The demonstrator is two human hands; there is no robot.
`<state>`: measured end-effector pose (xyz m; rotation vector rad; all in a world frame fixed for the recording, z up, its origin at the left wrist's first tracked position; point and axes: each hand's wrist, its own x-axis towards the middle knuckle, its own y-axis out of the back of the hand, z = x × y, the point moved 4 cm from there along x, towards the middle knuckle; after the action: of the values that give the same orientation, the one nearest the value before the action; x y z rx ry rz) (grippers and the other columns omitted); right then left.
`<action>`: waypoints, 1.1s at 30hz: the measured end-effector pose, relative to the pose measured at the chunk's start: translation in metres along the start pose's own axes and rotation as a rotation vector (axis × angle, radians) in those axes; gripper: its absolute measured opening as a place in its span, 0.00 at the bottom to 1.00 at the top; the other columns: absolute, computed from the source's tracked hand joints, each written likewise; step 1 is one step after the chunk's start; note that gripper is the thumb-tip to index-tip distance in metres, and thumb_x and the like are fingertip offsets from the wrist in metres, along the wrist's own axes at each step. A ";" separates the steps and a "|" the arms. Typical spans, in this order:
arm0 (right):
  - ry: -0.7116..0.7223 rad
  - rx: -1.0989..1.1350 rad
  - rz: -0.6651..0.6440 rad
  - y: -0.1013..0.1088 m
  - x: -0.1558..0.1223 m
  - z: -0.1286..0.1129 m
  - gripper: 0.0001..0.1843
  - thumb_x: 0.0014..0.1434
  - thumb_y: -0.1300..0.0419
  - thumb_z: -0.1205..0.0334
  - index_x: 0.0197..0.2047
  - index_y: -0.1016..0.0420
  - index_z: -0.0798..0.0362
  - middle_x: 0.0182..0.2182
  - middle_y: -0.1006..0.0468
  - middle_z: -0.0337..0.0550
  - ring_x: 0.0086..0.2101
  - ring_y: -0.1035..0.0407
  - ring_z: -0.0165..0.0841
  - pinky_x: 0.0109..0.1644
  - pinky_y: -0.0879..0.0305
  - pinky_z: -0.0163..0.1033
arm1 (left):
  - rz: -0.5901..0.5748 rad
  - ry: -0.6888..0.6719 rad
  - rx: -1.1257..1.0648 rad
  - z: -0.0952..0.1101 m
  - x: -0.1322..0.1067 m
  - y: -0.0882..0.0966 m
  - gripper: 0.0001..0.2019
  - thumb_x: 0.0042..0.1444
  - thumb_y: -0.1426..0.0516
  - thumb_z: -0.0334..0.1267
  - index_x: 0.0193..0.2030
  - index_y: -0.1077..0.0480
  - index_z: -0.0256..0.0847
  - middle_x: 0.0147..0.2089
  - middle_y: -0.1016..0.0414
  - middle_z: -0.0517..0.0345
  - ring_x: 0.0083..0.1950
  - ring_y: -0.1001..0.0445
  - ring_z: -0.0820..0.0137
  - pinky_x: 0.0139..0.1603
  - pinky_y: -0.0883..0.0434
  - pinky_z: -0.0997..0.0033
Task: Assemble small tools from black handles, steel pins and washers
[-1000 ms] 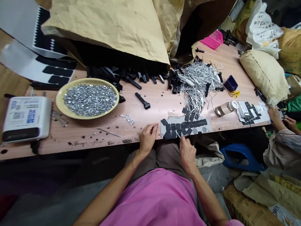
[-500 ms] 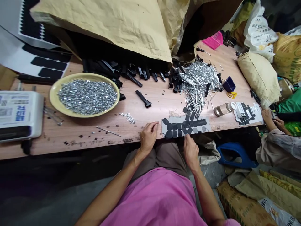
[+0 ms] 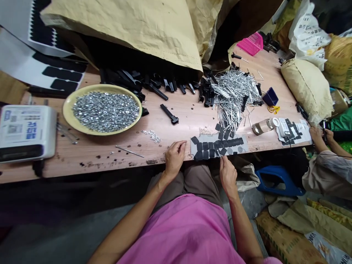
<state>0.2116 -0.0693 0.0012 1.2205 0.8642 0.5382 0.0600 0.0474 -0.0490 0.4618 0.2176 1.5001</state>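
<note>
Wooden workbench [image 3: 82, 161]; plate of steel washers [image 3: 95, 132], well left of both hands; grey sheet of black pads [image 3: 207, 140], just beyond the right hand [image 3: 228, 176], fingertips at its near edge, any pinch impossible to tell; left hand [image 3: 174, 159], loosely curled, nothing visible in it, beside the sheet

**Pink top, taupe trousers, bare arms**

On my remote feed, the head camera shows the wearer's body from the chest down. I can see a plain pink top [image 3: 181, 234] of soft, matte cloth, gathered in loose folds. The trousers [image 3: 200, 179] are a greyish taupe with gentle creases across the thighs. The left forearm [image 3: 134, 216] and right forearm [image 3: 246, 227] are bare, as are the left hand [image 3: 174, 159] and right hand [image 3: 228, 176]. A patch of matching pink [image 3: 272, 261] sits at the bottom edge; I cannot tell which part of the garment it is.
</note>
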 end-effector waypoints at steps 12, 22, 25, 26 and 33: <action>0.241 0.233 -0.173 -0.016 -0.030 -0.015 0.16 0.68 0.57 0.61 0.41 0.29 0.49 0.33 0.22 0.40 0.34 0.27 0.31 0.32 0.43 0.32 | 0.012 -0.022 0.021 -0.001 0.002 0.000 0.10 0.58 0.48 0.36 0.36 0.25 0.40 0.36 0.20 0.53 0.36 0.23 0.68 0.38 0.29 0.71; 0.142 0.313 0.199 0.003 0.011 0.011 0.15 0.65 0.52 0.64 0.48 0.27 0.50 0.44 0.26 0.46 0.35 0.28 0.31 0.32 0.39 0.32 | 0.005 -0.006 0.036 -0.004 0.001 -0.001 0.11 0.57 0.49 0.37 0.36 0.24 0.39 0.37 0.19 0.51 0.38 0.22 0.65 0.40 0.28 0.67; 0.169 0.381 0.300 -0.004 0.018 0.017 0.15 0.65 0.52 0.64 0.47 0.27 0.53 0.41 0.26 0.47 0.37 0.28 0.33 0.36 0.36 0.33 | 0.000 -0.007 0.032 -0.004 0.001 -0.001 0.11 0.57 0.49 0.37 0.36 0.25 0.40 0.38 0.19 0.51 0.38 0.22 0.65 0.41 0.28 0.67; 0.176 0.395 0.334 -0.005 0.019 0.020 0.15 0.65 0.53 0.64 0.47 0.27 0.54 0.41 0.26 0.47 0.38 0.28 0.33 0.37 0.36 0.33 | 0.000 -0.008 0.029 -0.004 0.001 -0.001 0.11 0.57 0.49 0.38 0.36 0.25 0.40 0.37 0.19 0.51 0.38 0.22 0.65 0.41 0.28 0.67; 0.127 0.150 0.317 -0.002 0.024 0.032 0.13 0.66 0.52 0.64 0.44 0.26 0.52 0.37 0.28 0.44 0.28 0.32 0.29 0.29 0.43 0.32 | 0.013 -0.013 0.019 -0.003 0.000 -0.001 0.12 0.57 0.49 0.39 0.35 0.24 0.40 0.37 0.19 0.50 0.38 0.22 0.64 0.41 0.28 0.67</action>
<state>0.2512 -0.0697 -0.0039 1.4853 0.8338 0.8247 0.0594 0.0483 -0.0521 0.4890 0.2193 1.5087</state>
